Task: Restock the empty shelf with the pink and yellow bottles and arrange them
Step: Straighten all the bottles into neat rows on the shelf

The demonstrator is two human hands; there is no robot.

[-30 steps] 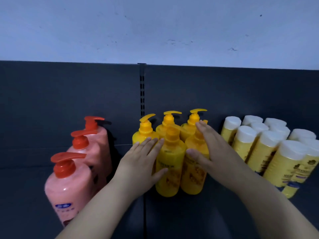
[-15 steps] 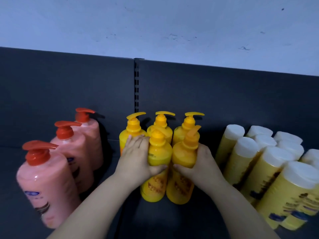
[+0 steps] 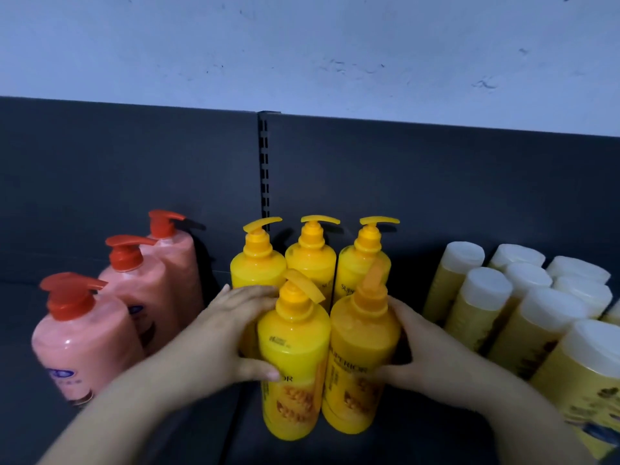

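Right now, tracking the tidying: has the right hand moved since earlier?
Yes. The right hand dropped from the back yellow bottles, at pump height, to the front right bottle.

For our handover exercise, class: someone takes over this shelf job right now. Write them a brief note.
Left hand grips the front-left yellow pump bottle; right hand grips the front-right yellow pump bottle.
Three back-row yellow pump bottles stand behind them; three pink pump bottles line up at left on the shelf.
Done: eight bottles shelved.
Left: square up the front pair, let go.
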